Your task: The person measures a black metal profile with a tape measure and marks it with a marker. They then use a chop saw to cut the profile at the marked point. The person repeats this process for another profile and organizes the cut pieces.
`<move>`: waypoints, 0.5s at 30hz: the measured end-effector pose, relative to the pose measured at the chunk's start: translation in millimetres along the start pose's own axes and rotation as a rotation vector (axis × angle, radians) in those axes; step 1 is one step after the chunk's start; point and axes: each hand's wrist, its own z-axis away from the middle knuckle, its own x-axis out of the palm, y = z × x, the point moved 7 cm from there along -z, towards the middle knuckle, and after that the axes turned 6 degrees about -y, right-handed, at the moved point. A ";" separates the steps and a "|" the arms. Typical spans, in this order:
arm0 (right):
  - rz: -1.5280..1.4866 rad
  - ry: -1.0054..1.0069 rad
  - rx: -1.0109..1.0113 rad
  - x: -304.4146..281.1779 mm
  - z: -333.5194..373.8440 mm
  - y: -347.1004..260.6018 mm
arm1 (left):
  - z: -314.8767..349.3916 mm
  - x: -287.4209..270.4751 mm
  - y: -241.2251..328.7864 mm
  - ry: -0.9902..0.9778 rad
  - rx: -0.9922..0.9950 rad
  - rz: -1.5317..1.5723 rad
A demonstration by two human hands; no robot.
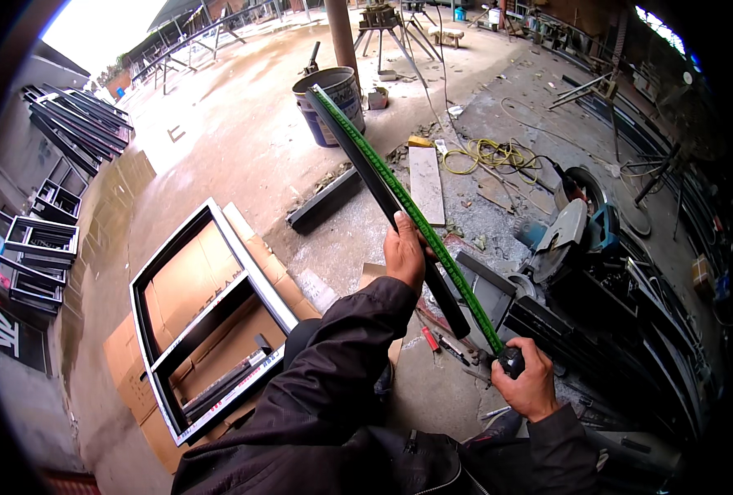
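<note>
My left hand (pixel 405 254) is closed around a long black profile bar (pixel 371 180), held up slantwise in front of me. Along the bar runs the green blade of a tape measure (pixel 457 280), its far end at the bar's upper tip. The left hand holds blade and bar together. My right hand (pixel 535 384) grips the dark tape measure case (pixel 512 361), a little past the bar's near end. To the left, a black and white window frame (pixel 200 322) with a crossbar lies on cardboard (pixel 123 363), short profile pieces inside it.
A cut-off saw (pixel 563 229) stands at right, beside black profiles (pixel 664 355). Yellow cable (pixel 498 154) lies coiled beyond. Ahead are a bucket (pixel 323 132) and a dark beam (pixel 323 202). A red-handled tool (pixel 430 339) lies below the bar. Frames (pixel 43 238) lean at the left wall.
</note>
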 end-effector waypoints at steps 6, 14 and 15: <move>-0.006 -0.016 0.024 3.0 2.4 0.0 | -2.7 -9.3 6.2 0.033 0.040 -0.039; 0.085 0.024 -0.025 -7.7 3.5 -2.8 | -2.2 1.4 10.5 0.090 -0.032 -0.142; 0.106 0.034 -0.025 -8.9 3.9 -5.7 | -1.2 -1.3 9.8 0.125 -0.032 -0.135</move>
